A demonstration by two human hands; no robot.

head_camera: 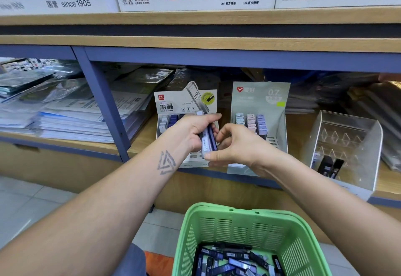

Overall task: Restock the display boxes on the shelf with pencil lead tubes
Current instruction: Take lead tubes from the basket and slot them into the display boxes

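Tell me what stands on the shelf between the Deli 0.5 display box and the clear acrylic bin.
In the head view, the pale green 0.7 display box stands between the Deli box and the acrylic bin, holding rows of pastel lead tubes.

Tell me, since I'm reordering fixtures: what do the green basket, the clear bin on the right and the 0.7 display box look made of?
Green basket: moulded plastic, matte, with slotted walls. Clear bin: likely acrylic, glossy and see-through. 0.7 display box: seemingly printed cardboard, folded flat panels.
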